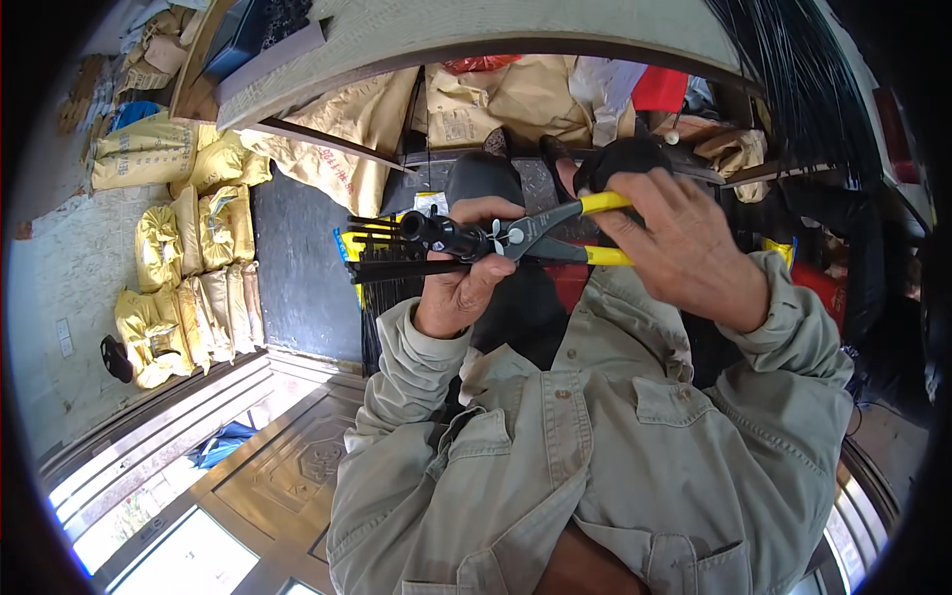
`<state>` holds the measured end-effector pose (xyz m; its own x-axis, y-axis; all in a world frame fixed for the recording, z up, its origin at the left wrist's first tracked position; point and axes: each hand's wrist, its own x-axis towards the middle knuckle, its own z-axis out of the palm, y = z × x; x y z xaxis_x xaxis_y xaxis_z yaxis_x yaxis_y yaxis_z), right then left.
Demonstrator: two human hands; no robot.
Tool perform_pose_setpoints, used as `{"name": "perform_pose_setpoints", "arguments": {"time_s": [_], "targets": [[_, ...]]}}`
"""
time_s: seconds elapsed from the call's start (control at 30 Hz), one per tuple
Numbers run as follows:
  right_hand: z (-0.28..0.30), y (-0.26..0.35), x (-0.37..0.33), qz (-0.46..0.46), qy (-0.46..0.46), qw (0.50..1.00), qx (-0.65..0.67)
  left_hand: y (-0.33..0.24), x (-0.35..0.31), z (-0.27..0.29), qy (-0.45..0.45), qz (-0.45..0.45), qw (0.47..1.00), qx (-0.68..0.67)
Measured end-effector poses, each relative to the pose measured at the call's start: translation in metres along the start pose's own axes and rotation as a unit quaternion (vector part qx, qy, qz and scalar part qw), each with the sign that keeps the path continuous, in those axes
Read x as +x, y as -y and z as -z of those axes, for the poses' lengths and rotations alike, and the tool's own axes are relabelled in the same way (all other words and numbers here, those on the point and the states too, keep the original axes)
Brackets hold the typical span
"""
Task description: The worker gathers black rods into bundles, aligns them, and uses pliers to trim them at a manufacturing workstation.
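In my left hand (462,290) is a black tubular piece (446,236), with my fingers and thumb closed around it. Several thin black rods (397,269) stick out to the left beside the tube. My right hand (684,243) is wrapped on the yellow grips of a pair of pliers (540,230), whose two handles are spread apart. The dark jaws of the pliers reach left to the right end of the tube, by small silvery parts between my left thumb and fingers. Whether the jaws bite on anything cannot be made out.
A worktable edge (476,50) curves across the top, with brown paper sacks (506,99) beneath it. Yellow sacks (159,337) are stacked against the left wall. Long black rods (793,89) hang at the upper right. A brown panelled door (297,456) stands lower left.
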<state>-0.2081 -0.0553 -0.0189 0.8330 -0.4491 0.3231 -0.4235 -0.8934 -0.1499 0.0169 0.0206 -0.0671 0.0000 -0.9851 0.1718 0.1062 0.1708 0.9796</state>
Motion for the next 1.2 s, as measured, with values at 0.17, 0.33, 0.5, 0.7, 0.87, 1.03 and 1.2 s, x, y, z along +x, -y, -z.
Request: {"name": "perform_pose_setpoints", "arguments": {"time_s": [0.17, 0.33, 0.5, 0.7, 0.87, 1.03, 1.2], "targets": [[-0.032, 0.017, -0.010, -0.067, -0.052, 0.991, 0.103, 0.008, 0.004, 0.000, -0.014, -0.016, 0.999, -0.040], [0.002, -0.009, -0.007, -0.014, 0.032, 0.971, 0.238, -0.005, 0.009, -0.009, -0.016, 0.042, 0.999, 0.017], [0.012, -0.024, 0.003, -0.162, 0.355, 0.643, 0.658, -0.024, 0.021, -0.007, 0.022, 0.039, 0.999, -0.025], [-0.058, 0.053, -0.007, -0.159, 0.176, 0.318, 0.918, -0.010, 0.034, -0.001, -0.031, 0.034, 0.997, -0.055], [-0.071, 0.055, 0.000, -0.142, 0.094, 0.480, 0.860, -0.008, 0.027, 0.005, -0.071, 0.031, 0.997, -0.029], [-0.032, 0.014, 0.011, -0.211, 0.112, 0.682, 0.691, -0.013, 0.018, 0.002, -0.067, 0.040, 0.995, -0.067], [0.014, -0.010, 0.036, -0.171, 0.260, 0.777, 0.547, -0.011, 0.015, 0.001, -0.065, 0.005, 0.995, -0.078]]}}
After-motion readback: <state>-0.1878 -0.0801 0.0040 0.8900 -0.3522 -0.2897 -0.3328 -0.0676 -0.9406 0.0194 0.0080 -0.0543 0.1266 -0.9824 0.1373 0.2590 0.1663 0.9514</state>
